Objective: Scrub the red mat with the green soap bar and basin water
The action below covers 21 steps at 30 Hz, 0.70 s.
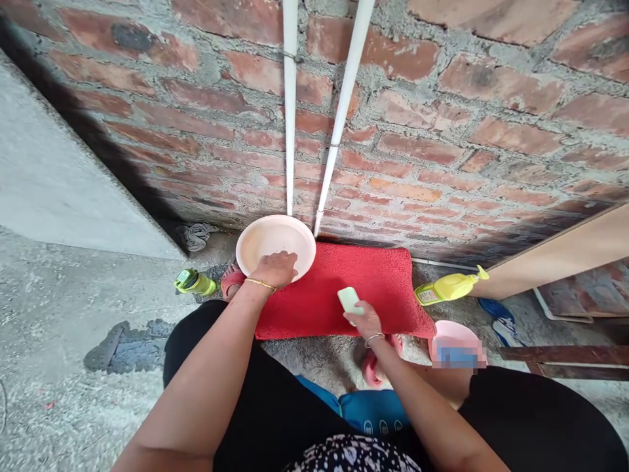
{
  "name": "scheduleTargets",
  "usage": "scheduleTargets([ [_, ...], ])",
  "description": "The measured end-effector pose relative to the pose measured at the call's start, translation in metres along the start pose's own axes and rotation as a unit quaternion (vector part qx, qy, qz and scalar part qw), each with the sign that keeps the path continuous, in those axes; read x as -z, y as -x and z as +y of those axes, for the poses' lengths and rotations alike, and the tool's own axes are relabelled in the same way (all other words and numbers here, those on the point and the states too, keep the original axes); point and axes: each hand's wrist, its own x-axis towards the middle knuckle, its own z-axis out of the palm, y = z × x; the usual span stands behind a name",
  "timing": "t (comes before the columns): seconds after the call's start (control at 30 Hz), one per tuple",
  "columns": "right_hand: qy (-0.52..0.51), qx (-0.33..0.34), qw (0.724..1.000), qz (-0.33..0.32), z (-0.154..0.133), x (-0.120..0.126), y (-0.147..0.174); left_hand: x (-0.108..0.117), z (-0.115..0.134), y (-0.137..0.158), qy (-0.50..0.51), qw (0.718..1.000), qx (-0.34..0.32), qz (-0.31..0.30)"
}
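A pale pink basin [248, 239] stands against the foot of the brick wall, at the left end of a thick red mat [363, 269]. Palm down, my left hand [278, 267] reaches over the basin's near rim; its fingers are partly spread and nothing shows in them. Whether they touch anything inside is hidden. My right hand [366, 318] grips the near end of a pale green bar of soap [348, 299] over the mat's front part. I cannot tell whether the bar touches the mat.
Left of the basin lies a green bottle [195, 282]. A yellow pump bottle [449, 286] is by the mat's right end, near a small pink tub [455, 331]. Two white pipes [291, 111] run down the brick wall [417, 151]. A wooden frame [565, 357] stands at right.
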Motion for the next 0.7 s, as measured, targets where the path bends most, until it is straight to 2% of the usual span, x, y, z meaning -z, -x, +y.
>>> scheduleTargets([
  [0.07, 0.061, 0.053, 0.993, -0.088, -0.038, -0.029, 0.003, 0.001, -0.001, 0.001, 0.007, 1.0, -0.002, 0.0],
  [0.17, 0.153, 0.174, 0.954, -0.192, -0.093, -0.065, 0.009, 0.001, -0.003, 0.002, 0.019, 1.0, -0.004, -0.001],
  [0.23, 0.192, 0.228, 0.926, -0.232, -0.121, -0.084, 0.011, 0.001, -0.005, 0.003, 0.023, 1.0, -0.001, -0.003],
  [0.33, 0.22, 0.262, 0.902, -0.262, -0.146, -0.103, 0.006, 0.0, -0.01, 0.004, 0.021, 1.0, 0.009, -0.004],
  [0.4, 0.224, 0.259, 0.901, -0.266, -0.15, -0.107, -0.001, 0.0, -0.012, 0.004, 0.013, 1.0, 0.013, -0.004],
  [0.5, 0.219, 0.223, 0.914, -0.259, -0.14, -0.1, -0.015, 0.0, -0.011, 0.003, 0.004, 1.0, 0.012, -0.005],
  [0.6, 0.205, 0.168, 0.936, -0.231, -0.115, -0.079, -0.032, -0.002, -0.006, 0.0, -0.005, 1.0, 0.008, -0.009],
  [0.7, 0.183, 0.11, 0.961, -0.174, -0.078, -0.048, -0.05, -0.003, 0.002, -0.004, -0.021, 1.0, 0.007, -0.017],
])
